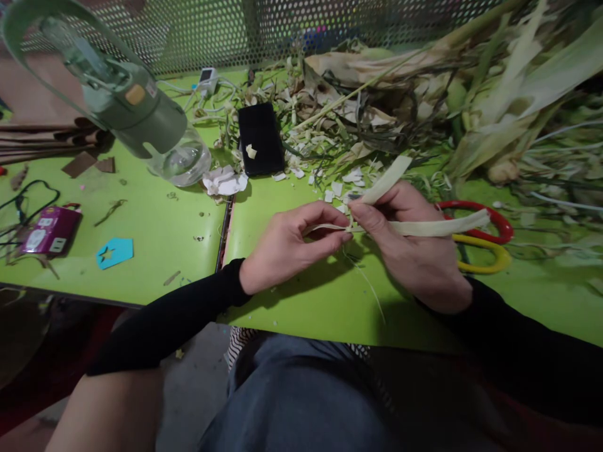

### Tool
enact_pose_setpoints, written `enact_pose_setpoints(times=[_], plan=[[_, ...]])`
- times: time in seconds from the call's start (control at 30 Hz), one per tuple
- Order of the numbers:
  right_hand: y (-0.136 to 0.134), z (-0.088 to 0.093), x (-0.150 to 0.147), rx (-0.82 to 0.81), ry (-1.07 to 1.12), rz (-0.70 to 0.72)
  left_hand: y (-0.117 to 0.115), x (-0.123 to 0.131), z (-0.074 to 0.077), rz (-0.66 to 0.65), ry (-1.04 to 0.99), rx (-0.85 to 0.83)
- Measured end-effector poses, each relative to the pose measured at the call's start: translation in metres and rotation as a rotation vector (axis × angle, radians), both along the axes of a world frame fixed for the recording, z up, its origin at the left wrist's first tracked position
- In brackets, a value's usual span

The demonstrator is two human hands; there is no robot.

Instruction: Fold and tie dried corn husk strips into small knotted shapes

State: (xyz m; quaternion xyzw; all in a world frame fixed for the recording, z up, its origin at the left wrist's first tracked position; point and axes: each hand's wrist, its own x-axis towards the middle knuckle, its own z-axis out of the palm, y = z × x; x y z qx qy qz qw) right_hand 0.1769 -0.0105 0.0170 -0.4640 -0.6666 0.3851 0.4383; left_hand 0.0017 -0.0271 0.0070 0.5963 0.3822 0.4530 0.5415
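Pale corn husk strips are held between my two hands above the green table. My left hand pinches the narrow end of the husk between thumb and fingertips. My right hand grips the strips close to that point, thumb on top; one strip sticks up and another runs out to the right. A thin thread hangs from where the fingertips meet. Scissors with one red and one yellow handle loop lie just behind my right hand, their blades hidden.
Dry corn husks and scraps are heaped at the back right. A black phone lies before a perforated green panel. Left are a green water bottle, crumpled paper, a blue tag and a purple box.
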Motion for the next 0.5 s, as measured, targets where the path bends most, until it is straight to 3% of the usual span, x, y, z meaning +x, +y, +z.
enact_pose_setpoints(times=[0.17,0.5], plan=[[-0.0012,-0.0009,0.0,0.03,-0.012,0.001,-0.0036,-0.0028,0.0031,0.001,0.1,0.156],[0.0017,0.0044,0.0009,-0.055,0.045,0.08,-0.0023,-0.0009,0.0021,0.034,0.137,0.214]])
